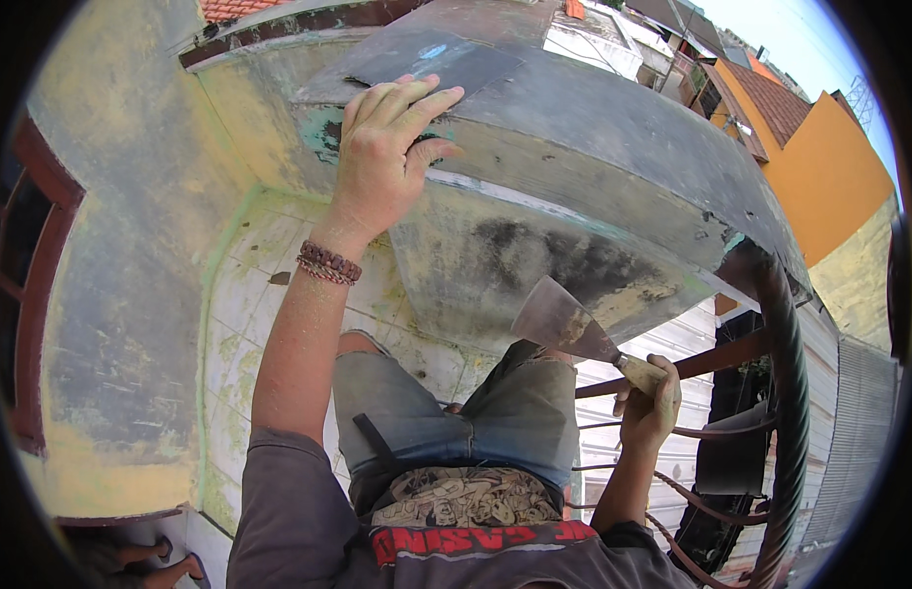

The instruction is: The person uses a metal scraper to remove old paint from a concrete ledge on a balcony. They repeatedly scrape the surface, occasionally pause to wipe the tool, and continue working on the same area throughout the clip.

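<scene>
My left hand (385,152) lies on the top edge of a grey concrete parapet (613,128). Its fingers are stretched out and slightly apart, the tips resting at a thin dark sheet (476,71) with a light blue smear; I cannot make out what the sheet is. In my right hand (654,407), lower and to the right, is a putty knife (572,326). The fingers wrap around its wooden handle, and the wide, stained metal blade points up and left, apart from the wall. Flaking green paint (323,135) shows beside my left wrist.
Right of me stands a dark twisted metal railing (792,393) with curved bars. A worn plaster wall (122,265) with a red-framed window (44,285) is at left. Dirty floor tiles (250,265) lie below. Another person's feet (176,569) show at lower left.
</scene>
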The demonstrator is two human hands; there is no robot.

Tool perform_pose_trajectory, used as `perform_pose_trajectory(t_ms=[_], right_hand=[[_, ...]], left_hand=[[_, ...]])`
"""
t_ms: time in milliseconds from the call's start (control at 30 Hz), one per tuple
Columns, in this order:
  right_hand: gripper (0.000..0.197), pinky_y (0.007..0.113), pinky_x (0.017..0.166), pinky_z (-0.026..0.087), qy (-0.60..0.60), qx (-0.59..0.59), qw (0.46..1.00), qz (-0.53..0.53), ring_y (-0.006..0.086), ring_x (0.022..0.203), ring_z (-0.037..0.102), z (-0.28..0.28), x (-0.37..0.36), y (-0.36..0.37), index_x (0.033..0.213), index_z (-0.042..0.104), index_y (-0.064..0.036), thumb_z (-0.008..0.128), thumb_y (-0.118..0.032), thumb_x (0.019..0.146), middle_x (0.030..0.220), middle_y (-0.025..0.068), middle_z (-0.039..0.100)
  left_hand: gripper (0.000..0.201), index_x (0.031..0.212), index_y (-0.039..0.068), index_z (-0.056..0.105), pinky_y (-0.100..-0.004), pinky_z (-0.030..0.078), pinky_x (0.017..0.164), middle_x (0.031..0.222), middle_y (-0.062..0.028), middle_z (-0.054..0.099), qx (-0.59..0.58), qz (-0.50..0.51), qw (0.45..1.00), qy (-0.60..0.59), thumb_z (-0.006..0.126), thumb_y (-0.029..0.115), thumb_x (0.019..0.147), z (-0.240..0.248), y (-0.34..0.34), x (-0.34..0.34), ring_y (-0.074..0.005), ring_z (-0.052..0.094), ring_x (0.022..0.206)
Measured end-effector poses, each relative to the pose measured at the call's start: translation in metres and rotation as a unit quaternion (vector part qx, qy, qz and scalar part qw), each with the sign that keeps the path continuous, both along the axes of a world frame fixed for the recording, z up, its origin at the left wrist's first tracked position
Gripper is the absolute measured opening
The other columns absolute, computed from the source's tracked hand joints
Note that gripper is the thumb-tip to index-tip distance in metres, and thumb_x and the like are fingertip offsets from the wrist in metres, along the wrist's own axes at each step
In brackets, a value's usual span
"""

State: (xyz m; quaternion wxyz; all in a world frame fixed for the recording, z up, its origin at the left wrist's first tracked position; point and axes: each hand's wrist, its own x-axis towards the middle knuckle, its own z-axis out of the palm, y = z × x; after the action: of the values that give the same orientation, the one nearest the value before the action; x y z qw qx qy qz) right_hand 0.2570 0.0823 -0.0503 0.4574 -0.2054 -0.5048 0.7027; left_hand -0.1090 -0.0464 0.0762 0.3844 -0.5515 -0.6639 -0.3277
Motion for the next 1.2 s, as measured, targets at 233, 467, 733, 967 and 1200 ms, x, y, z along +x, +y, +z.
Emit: perform_pose_trajectory(t_ms=[233, 467, 733, 967, 1200], right_hand=[[0.053, 0.026, 0.045, 0.048, -0.053, -0.26, 0.925, 0.273, 0.0173, 0.063, 0.06, -0.041, 0.001, -0.038, 0.125, 0.051, 0.0039, 0.071, -0.022, 0.083, 0.083, 0.01, 0.061], [0.045, 0.025, 0.039, 0.043, -0.052, -0.113, 0.921, 0.37, 0.0151, 0.056, 0.054, -0.026, -0.015, -0.047, 0.128, 0.04, -0.0028, 0.06, -0.009, 0.088, 0.077, 0.0091, 0.054], [0.05, 0.02, 0.041, 0.041, -0.034, 0.026, 0.966, 0.253, 0.0115, 0.053, 0.052, 0.009, -0.081, -0.048, 0.138, 0.038, -0.0029, 0.054, -0.021, 0.095, 0.076, 0.0085, 0.055], [0.051, 0.019, 0.04, 0.037, 0.01, -0.011, 0.963, 0.271, 0.0082, 0.05, 0.048, 0.026, -0.127, -0.055, 0.143, 0.032, -0.0035, 0.049, -0.024, 0.099, 0.079, 0.0067, 0.054], [0.052, 0.017, 0.04, 0.03, -0.024, 0.013, 0.972, 0.235, 0.0026, 0.046, 0.04, 0.034, -0.146, -0.073, 0.145, 0.029, 0.0002, 0.047, -0.02, 0.101, 0.073, 0.0001, 0.049]], left_hand=[[0.05, 0.122, 0.017, 0.061, -0.0414, 0.033, 0.104, 0.123, -0.0069, 0.06, 0.002, 0.003, 1.0, -0.021, 0.074, 0.023, 0.075, 0.002, 0.002, 0.01, -0.027, 0.049, 0.121], [0.046, 0.124, 0.017, 0.061, -0.0417, 0.034, 0.105, 0.128, -0.0068, 0.059, -0.025, -0.018, 0.999, -0.014, 0.069, 0.015, 0.079, 0.001, -0.006, -0.003, -0.0263, 0.049, 0.123], [0.036, 0.123, 0.009, 0.061, -0.0427, 0.034, 0.106, 0.128, -0.0093, 0.059, 0.047, -0.01, 0.999, -0.023, 0.063, 0.009, 0.086, -0.001, -0.01, 0.01, -0.0303, 0.049, 0.125], [0.027, 0.106, -0.001, 0.057, -0.0272, 0.047, 0.073, 0.091, -0.0063, 0.064, 0.2, -0.153, 0.815, -0.522, 0.058, 0.025, 0.096, -0.076, -0.001, 0.099, -0.0124, 0.057, 0.079], [0.034, 0.099, 0.004, 0.05, -0.0288, 0.055, 0.063, 0.081, -0.0068, 0.063, 0.189, -0.399, 0.511, -0.738, 0.043, 0.037, 0.101, -0.057, 0.025, 0.106, -0.0188, 0.068, 0.07]])
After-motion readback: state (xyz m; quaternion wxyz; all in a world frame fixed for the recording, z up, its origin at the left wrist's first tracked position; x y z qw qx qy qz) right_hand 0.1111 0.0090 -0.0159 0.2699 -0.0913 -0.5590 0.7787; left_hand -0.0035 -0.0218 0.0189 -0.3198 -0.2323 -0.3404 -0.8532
